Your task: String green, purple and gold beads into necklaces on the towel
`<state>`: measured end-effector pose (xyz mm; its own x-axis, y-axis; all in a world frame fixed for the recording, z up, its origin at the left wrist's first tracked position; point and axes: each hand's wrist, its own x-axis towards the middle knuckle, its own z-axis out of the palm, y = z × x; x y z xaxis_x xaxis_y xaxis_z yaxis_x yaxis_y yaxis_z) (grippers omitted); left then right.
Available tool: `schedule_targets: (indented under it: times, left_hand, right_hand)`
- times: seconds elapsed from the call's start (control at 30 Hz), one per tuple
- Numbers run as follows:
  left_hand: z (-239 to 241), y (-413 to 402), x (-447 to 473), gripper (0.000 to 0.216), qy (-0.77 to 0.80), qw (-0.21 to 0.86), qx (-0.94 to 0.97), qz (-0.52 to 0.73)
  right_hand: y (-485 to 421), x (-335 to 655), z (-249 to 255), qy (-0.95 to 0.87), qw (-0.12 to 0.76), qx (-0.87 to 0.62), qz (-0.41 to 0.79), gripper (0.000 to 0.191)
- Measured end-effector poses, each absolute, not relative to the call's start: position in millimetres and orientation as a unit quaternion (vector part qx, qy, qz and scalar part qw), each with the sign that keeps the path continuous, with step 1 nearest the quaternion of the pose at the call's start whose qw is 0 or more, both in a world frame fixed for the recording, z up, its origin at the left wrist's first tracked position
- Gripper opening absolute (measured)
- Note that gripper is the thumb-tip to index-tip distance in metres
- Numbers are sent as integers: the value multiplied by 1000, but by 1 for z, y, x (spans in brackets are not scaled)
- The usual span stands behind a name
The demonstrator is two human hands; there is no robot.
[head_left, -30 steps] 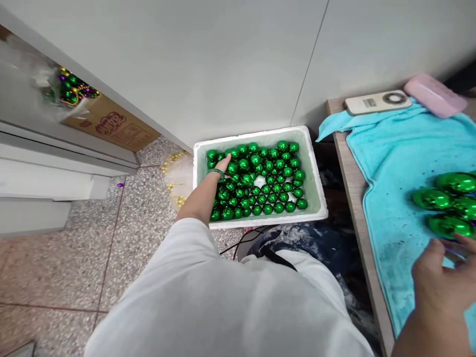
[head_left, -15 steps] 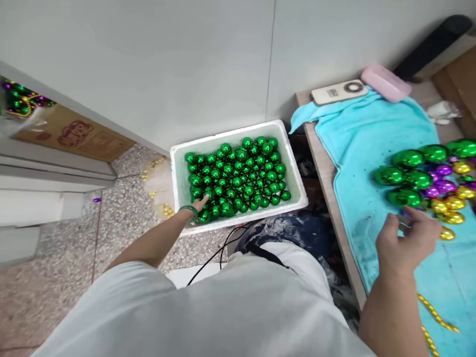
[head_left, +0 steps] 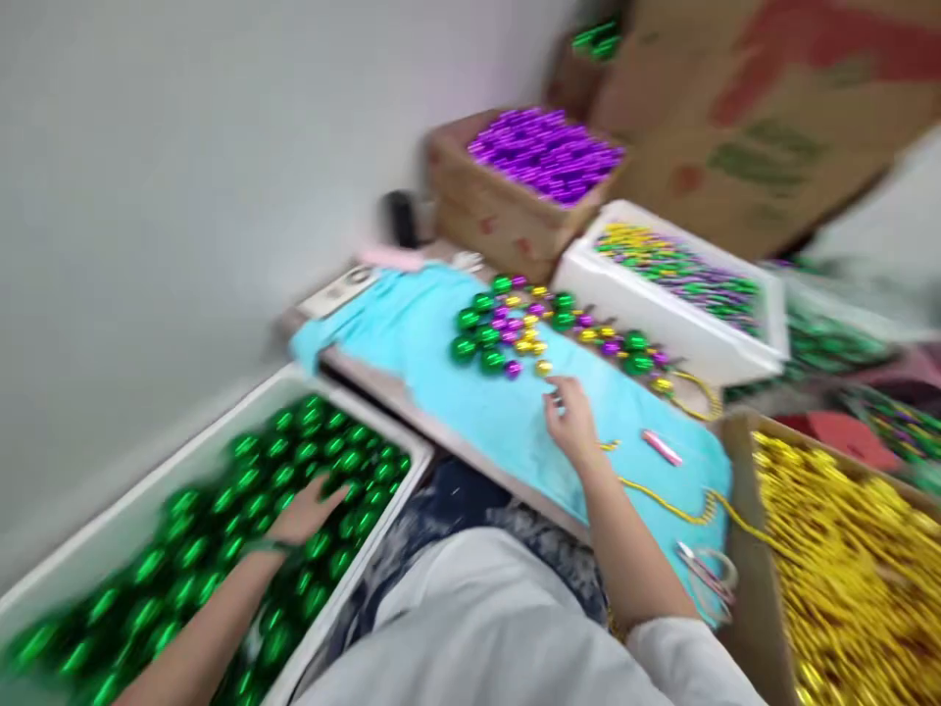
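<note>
Shirt: pale grey-white (head_left: 470,628), at the near edge, between two bare forearms.
Left hand: reaching into the foam box (head_left: 305,512), fingers spread and apart; blur hides whether they touch anything. A green bracelet (head_left: 269,545) circles its wrist.
Green balls: glossy, many (head_left: 257,478), spread through the white foam box (head_left: 420,453) at near left, beneath and around the left hand.
Scissors: blurred (head_left: 712,580), lying on the near right end of the turquoise towel (head_left: 485,422).
Gold beads: heaped (head_left: 845,559) in an open cardboard box (head_left: 768,588) at near right; a gold bead strand (head_left: 742,525) runs from it onto the towel.
Right hand: over the towel (head_left: 571,417), fingers curled, well apart from the left; whether it grips something, I cannot tell.
Pink tool: slim (head_left: 662,447), right of the right hand.
Ball cluster: green, purple and gold (head_left: 485,333), on the towel just beyond the right hand.
Ball garland: the same colours (head_left: 607,338), along the towel's far edge.
Far left: a white remote-like device (head_left: 338,291) beside a pink case (head_left: 392,258).
Far side: a white foam tub (head_left: 662,324) of mixed bead strands (head_left: 680,270), then a carton (head_left: 500,211) of purple beads (head_left: 544,152).
</note>
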<state>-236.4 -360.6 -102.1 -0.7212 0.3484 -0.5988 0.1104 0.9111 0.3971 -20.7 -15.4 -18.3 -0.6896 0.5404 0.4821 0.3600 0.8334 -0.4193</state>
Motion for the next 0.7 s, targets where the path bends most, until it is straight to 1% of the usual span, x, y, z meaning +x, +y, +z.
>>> schedule_targets:
  times: [0.03, 0.1, 0.17, 0.23, 0.33, 0.43, 0.53, 0.6, 0.7]
  left_hand:
    - [-92, -343, -241, 68, 900, 361, 179, 163]
    - [-70, -306, -246, 64, 853, 402, 284, 173]
    - [-45, -266, -239, 61, 798, 412, 395, 194]
    - [-22, -228, -224, 59, 757, 411, 472, 188]
    - [-1, -175, -200, 56, 726, 405, 536, 146]
    - [-3, -137, -175, 49, 714, 376, 574, 139]
    - [-20, -117, -147, 41, 712, 309, 617, 129]
    - [-32, -112, -134, 41, 713, 281, 637, 89]
    - [-42, -116, -124, 42, 738, 251, 624, 59]
  right_hand:
    - [-6, -15, -11, -909, 296, -260, 139, 21]
    - [16, 2, 4, -912, 227, -294, 170, 24]
    - [35, 23, 18, -908, 176, -330, 190, 25]
    - [51, 44, 28, -902, 155, -358, 185, 24]
    - [79, 73, 40, -891, 159, -391, 166, 21]
    - [111, 105, 49, -878, 167, -417, 165, 22]
    - [140, 139, 56, -858, 166, -455, 173, 25]
    - [160, 154, 56, -821, 201, -515, 143, 25]
    - [180, 166, 52, -810, 194, -530, 158, 26]
